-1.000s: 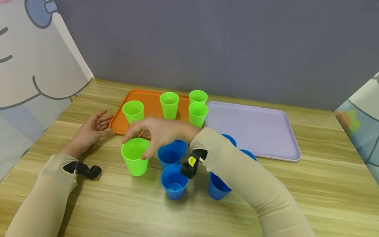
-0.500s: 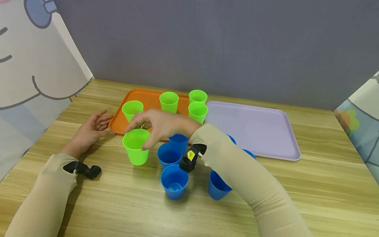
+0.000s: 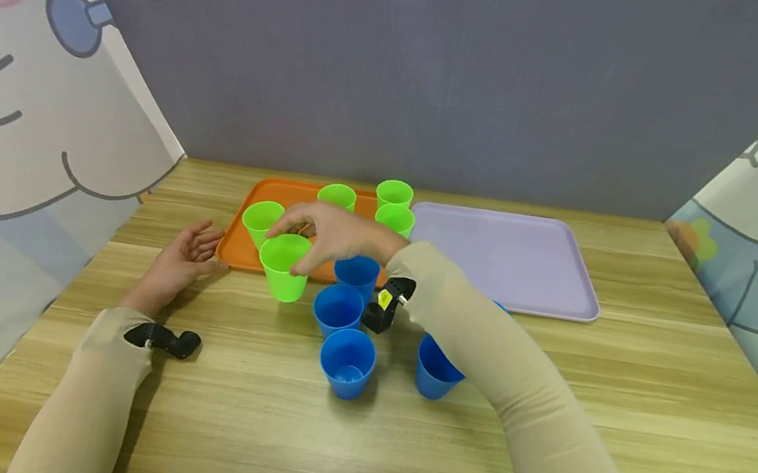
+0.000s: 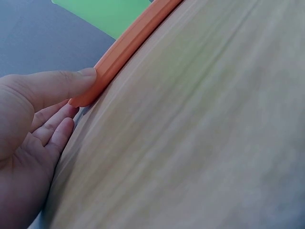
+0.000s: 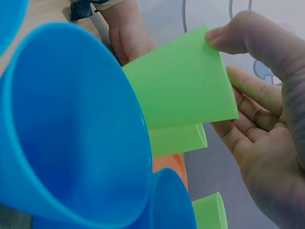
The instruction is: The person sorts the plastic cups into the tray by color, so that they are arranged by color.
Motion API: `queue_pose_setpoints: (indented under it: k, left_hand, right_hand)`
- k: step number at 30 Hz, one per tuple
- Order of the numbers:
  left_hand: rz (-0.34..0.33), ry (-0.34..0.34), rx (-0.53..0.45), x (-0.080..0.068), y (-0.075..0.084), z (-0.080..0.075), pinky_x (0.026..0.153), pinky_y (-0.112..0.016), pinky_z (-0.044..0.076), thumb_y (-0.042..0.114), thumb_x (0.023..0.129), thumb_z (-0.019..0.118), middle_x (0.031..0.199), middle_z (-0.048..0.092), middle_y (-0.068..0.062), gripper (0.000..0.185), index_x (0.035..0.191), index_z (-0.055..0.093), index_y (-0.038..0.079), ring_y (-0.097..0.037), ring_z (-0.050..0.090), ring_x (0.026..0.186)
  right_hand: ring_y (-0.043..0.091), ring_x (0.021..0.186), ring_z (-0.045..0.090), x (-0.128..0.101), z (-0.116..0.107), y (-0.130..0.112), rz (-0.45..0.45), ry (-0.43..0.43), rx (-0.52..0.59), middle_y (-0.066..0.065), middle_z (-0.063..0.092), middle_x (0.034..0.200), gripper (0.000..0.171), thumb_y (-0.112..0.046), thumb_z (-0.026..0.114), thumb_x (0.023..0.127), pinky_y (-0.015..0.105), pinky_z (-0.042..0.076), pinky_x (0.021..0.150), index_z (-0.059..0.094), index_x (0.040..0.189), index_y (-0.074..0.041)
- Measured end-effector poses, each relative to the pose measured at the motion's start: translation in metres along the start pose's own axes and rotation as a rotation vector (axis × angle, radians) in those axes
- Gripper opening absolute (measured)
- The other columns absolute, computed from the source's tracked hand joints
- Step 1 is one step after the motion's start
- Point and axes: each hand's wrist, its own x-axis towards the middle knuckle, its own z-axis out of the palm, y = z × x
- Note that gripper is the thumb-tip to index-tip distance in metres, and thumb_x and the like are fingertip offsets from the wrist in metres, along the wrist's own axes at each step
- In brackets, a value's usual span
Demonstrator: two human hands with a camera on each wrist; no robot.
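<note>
My right hand [image 3: 340,231] pinches a green cup [image 3: 285,275] by its rim, thumb on the near side. The cup is held upright just in front of the orange tray [image 3: 299,193]. In the right wrist view the thumb presses on the outside of the green cup [image 5: 181,83] and fingertips lie at the rim. My left hand [image 3: 175,268] lies at the tray's front left corner, fingers relaxed. The left wrist view shows its thumb touching the tray rim [image 4: 121,52]. Several green cups stand on the tray, one green cup [image 3: 260,217] at its left.
Three blue cups stand in a line right of the held cup, the nearest blue cup [image 3: 347,364] in front. Another blue cup [image 3: 435,371] stands under the right forearm, which hides more behind it. A lavender tray [image 3: 505,257] lies at the back right.
My right hand has lifted the green cup and moved it away from me towards the orange tray, lately slightly right. The left hand has stayed by the tray corner.
</note>
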Motion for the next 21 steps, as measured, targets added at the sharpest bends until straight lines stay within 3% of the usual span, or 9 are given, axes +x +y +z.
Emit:
queue_pose_setpoints:
  k: [8, 21]
  left_hand:
    - [-0.001, 0.0, -0.013, 0.0, 0.0, 0.001, 0.117, -0.035, 0.028, -0.01, 0.091, 0.063, 0.156, 0.021, -0.034, 0.09, 0.156, 0.001, -0.006, -0.045, 0.024, 0.143]
    - [0.014, 0.002, -0.006, 0.001, -0.002, -0.001, 0.115, -0.029, 0.031, -0.008, 0.091, 0.064, 0.155, 0.022, -0.035, 0.089, 0.155, 0.003, -0.007, -0.044, 0.025, 0.143]
  right_hand:
    - [0.02, 0.121, 0.053, 0.001, -0.002, 0.008, 0.054, 0.094, -0.013, 0.006, 0.059, 0.134, 0.056, -0.008, 0.081, 0.077, 0.025, 0.043, 0.102, 0.065, 0.13, -0.005]
    - [0.019, 0.118, 0.054, 0.001, -0.005, 0.024, 0.145, 0.224, -0.024, 0.003, 0.063, 0.128, 0.054, -0.009, 0.08, 0.078, 0.028, 0.044, 0.101, 0.065, 0.13, -0.007]
